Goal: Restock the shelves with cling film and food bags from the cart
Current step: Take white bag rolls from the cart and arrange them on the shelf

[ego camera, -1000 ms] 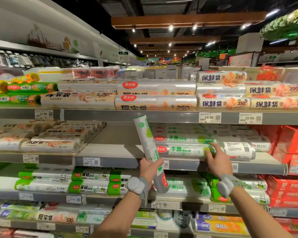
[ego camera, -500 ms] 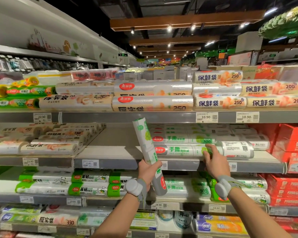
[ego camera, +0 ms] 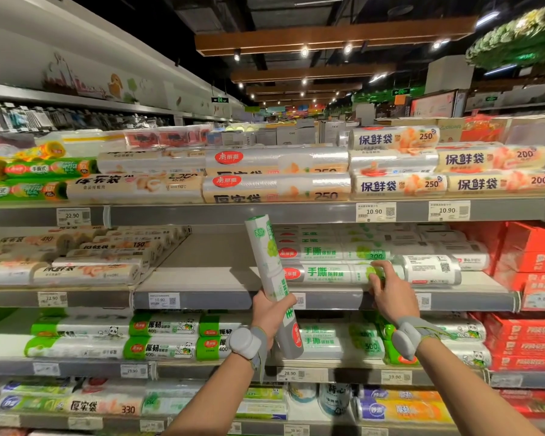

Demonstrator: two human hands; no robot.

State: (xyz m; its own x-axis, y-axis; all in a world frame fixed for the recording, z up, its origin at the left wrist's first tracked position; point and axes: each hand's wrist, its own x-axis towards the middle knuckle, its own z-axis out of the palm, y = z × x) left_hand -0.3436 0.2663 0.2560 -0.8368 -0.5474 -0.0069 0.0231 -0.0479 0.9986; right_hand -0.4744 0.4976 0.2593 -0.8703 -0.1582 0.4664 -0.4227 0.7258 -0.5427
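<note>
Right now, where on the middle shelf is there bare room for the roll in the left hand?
The middle shelf is bare behind the held cling film roll, between the beige food bag rolls leftward and the green-print cling film stack the right hand touches. Red boxes crowd its right end; the shelf above is packed.

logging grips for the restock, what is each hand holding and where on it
Left hand grips the tilted cling film roll around its lower half. Right hand holds nothing; its fingertips rest on the front shelf roll.
</note>
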